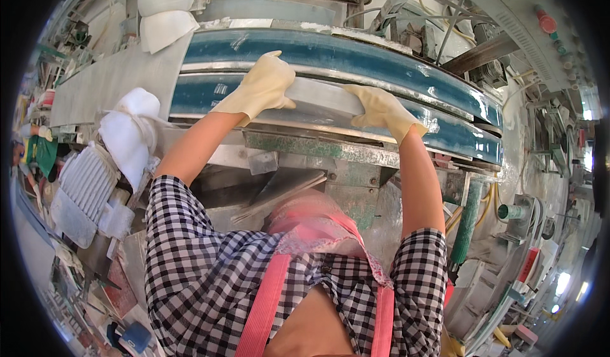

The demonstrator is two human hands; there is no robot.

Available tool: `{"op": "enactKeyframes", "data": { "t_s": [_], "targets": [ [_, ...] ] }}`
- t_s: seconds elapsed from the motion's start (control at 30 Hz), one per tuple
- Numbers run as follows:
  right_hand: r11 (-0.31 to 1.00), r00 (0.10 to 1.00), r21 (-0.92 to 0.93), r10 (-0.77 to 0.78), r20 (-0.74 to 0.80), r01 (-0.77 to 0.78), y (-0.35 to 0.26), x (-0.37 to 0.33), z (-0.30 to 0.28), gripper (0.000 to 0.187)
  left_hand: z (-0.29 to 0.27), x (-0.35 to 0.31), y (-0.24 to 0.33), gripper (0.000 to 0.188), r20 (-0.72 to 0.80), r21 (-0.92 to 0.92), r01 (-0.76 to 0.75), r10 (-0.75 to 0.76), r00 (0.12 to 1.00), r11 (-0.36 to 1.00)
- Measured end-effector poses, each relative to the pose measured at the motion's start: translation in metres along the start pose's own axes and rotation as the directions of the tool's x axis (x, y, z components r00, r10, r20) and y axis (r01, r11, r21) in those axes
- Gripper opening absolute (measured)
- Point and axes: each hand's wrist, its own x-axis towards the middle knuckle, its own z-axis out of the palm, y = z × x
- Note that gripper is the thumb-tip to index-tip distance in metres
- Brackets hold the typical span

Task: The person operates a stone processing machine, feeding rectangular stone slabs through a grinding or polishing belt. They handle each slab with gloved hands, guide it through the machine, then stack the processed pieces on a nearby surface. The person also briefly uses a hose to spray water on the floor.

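Note:
Both my hands wear cream rubber gloves and reach over two blue conveyor belts (254, 42) running side by side. Between them lies a flat, pale grey rectangular slab (323, 96), across the nearer belt and its metal edge. My left hand (265, 85) grips the slab's left end, its thumb on the near side. At the right end, my right hand (383, 110) closes around the slab, with thumb and fingers on opposite edges. The fingertips beneath or behind the slab are hidden. The slab's exact material cannot be made out.
A smooth metal plate (114, 83) adjoins the belts at left. Below it, a ribbed motor (89, 178) stands beside a bundled white cloth (130, 128). A control panel with a red button (545, 21) is at upper right. A green post (469, 220) stands right of my arm.

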Motion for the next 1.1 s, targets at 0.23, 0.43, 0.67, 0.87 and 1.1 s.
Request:
{"op": "enactKeyframes", "data": {
  "t_s": [0.23, 0.43, 0.67, 0.87, 1.1],
  "targets": [
    [0.988, 0.798, 0.143, 0.034, -0.602, 0.066, 0.004, -0.033, 0.035, 0.104, 0.056, -0.073, -0.066, 0.101, -0.041, -0.754, 0.234, -0.399, 0.916, 0.614],
    [0.159, 0.809, 0.961, 0.519, -0.277, 0.227, 0.005, -0.045, 0.095, 0.105, 0.086, -0.068, -0.033, 0.092, 0.126, -0.971, 0.197, -0.412, 0.902, 0.135],
    [0.095, 0.789, 0.973, 0.572, -0.225, 0.209, 0.016, -0.032, 0.115, 0.092, 0.082, -0.062, -0.006, 0.098, 0.035, -0.999, 0.031, -0.52, 0.853, -0.016],
    [0.149, 0.816, 0.975, 0.536, -0.219, 0.164, 0.048, -0.031, 0.122, 0.094, 0.097, -0.046, -0.024, 0.083, -0.056, -0.885, 0.191, -0.506, 0.861, 0.424],
    [0.726, 0.782, 0.678, 0.487, -0.388, -0.116, 0.062, -0.035, 0.116, 0.109, 0.082, -0.04, -0.018, 0.067, 0.152, -0.948, 0.279, -0.552, 0.82, 0.153]
  ]
}}
